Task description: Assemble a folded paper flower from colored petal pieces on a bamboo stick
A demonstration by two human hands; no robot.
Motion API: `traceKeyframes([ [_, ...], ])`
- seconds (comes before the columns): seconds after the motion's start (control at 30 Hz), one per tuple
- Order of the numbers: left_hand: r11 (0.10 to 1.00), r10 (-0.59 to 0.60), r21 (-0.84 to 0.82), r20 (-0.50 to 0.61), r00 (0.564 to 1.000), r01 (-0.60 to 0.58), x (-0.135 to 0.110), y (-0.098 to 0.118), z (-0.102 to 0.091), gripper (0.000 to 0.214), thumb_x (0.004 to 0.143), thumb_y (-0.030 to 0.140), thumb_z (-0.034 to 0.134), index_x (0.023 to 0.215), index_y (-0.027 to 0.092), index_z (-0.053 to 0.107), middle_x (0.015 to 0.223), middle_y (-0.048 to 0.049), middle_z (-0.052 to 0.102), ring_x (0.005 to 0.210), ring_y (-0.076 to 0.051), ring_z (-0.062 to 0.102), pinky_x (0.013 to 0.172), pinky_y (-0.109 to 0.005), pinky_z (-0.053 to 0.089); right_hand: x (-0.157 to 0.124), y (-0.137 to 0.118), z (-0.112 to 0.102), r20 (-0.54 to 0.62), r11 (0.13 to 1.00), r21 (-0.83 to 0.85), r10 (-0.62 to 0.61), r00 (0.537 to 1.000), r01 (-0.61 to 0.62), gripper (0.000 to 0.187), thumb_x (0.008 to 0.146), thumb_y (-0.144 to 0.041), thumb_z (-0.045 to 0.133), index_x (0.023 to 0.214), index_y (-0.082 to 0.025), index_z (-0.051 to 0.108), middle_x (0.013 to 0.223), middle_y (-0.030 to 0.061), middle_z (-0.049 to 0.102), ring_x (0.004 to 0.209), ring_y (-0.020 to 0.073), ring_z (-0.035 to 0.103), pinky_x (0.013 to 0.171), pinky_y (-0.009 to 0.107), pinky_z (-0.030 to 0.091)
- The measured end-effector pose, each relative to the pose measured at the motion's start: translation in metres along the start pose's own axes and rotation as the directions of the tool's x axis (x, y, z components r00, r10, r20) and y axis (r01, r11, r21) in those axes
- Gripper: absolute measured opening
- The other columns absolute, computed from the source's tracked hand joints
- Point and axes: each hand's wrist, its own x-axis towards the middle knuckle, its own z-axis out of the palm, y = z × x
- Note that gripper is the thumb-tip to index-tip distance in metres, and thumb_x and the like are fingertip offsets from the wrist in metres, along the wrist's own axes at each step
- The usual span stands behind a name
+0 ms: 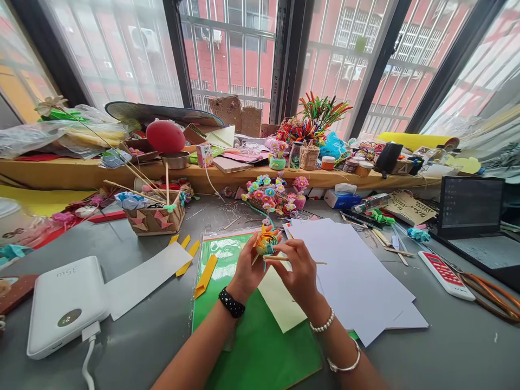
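My left hand point(248, 265) is closed around a small multicoloured paper flower point(266, 242), held above the green sheet point(260, 341). My right hand point(298, 271) pinches a thin wooden stick point(312, 262) that lies level and points right, its near end at the flower. A pale yellow paper piece point(280, 303) lies on the green sheet under my hands. A black watch is on my left wrist; bead and metal bracelets are on my right.
White paper sheets point(357, 281) lie to the right, a white power bank point(65, 303) at left. A small box of sticks point(156, 216), a paper flower cluster point(272, 197), a laptop point(471, 216), a red calculator point(444, 273) and scissors point(493, 295) surround the grey table.
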Motion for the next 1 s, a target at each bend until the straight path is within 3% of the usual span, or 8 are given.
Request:
traceKeyframes([
  [0.13,0.999,0.033,-0.017,-0.014,0.999,-0.033,0.002,0.000,-0.002,0.028,0.080,0.022,0.048,0.103,0.011,0.061,0.092,-0.0085,0.069,0.089,-0.020,0.063,0.079,-0.028,0.050,0.000,0.000,-0.002,0.044,0.999,-0.002,0.043,0.998,-0.043,0.029,0.090,-0.025,0.034,0.107,-0.016,0.056,0.089,0.0092,0.054,0.083,0.0177,0.057,0.066,0.029,0.050],
  [0.3,0.992,0.121,-0.039,-0.032,0.992,-0.122,0.003,0.001,-0.005,0.021,0.078,0.014,0.050,0.092,0.010,0.064,0.086,-0.0069,0.070,0.091,-0.018,0.062,0.085,-0.027,0.047,0.000,0.006,-0.005,0.101,0.990,0.007,0.143,0.985,-0.144,0.027,0.089,-0.028,0.040,0.104,-0.019,0.059,0.069,0.0026,0.059,0.057,0.0129,0.055,0.052,0.023,0.045],
  [0.4,0.990,0.131,-0.040,-0.011,0.991,-0.132,0.001,0.003,-0.004,0.020,0.078,0.015,0.051,0.093,0.011,0.065,0.090,-0.0060,0.070,0.091,-0.017,0.063,0.087,-0.027,0.046,0.001,0.009,-0.004,0.086,0.984,0.022,0.177,0.980,-0.179,0.028,0.091,-0.025,0.034,0.105,-0.016,0.056,0.084,0.0066,0.063,0.074,0.0155,0.059,0.064,0.025,0.047],
  [0.47,0.992,0.119,-0.036,0.009,0.993,-0.118,-0.001,0.005,-0.003,0.022,0.079,0.017,0.051,0.097,0.012,0.064,0.093,-0.0064,0.069,0.091,-0.018,0.063,0.088,-0.029,0.046,0.001,0.009,-0.003,0.068,0.979,0.024,0.202,0.977,-0.204,0.027,0.091,-0.025,0.034,0.106,-0.015,0.053,0.086,0.0073,0.063,0.076,0.0154,0.059,0.067,0.027,0.047],
  [0.6,0.997,0.075,-0.011,0.079,0.994,-0.074,-0.003,0.006,-0.004,0.027,0.083,0.023,0.048,0.106,0.017,0.060,0.099,-0.0047,0.067,0.094,-0.019,0.061,0.086,-0.032,0.046,0.002,0.009,-0.002,0.120,0.965,0.054,0.250,0.961,-0.258,0.037,0.080,-0.037,0.054,0.110,-0.016,0.050,0.070,0.0004,0.058,0.059,0.0126,0.055,0.057,0.024,0.047],
  [0.77,0.995,0.007,0.097,0.206,0.979,-0.028,-0.002,0.001,-0.010,0.031,0.079,0.031,0.055,0.108,0.021,0.059,0.102,-0.0037,0.066,0.095,-0.019,0.060,0.082,-0.029,0.045,0.003,0.008,-0.002,0.213,0.949,0.106,0.270,0.939,-0.297,0.054,0.071,-0.038,0.063,0.119,-0.019,0.045,0.097,0.0066,0.062,0.063,0.0123,0.055,0.051,0.023,0.046],
  [1.0,0.983,-0.051,0.184,0.209,0.977,0.012,-0.005,0.003,-0.009,0.037,0.074,0.033,0.062,0.107,0.017,0.061,0.101,-0.0079,0.067,0.092,-0.022,0.061,0.075,-0.027,0.045,0.001,0.009,-0.003,0.165,0.931,0.165,0.299,0.940,-0.325,0.038,0.073,-0.034,0.061,0.107,-0.020,0.054,0.095,0.0059,0.065,0.061,0.0113,0.057,0.054,0.023,0.048],
])
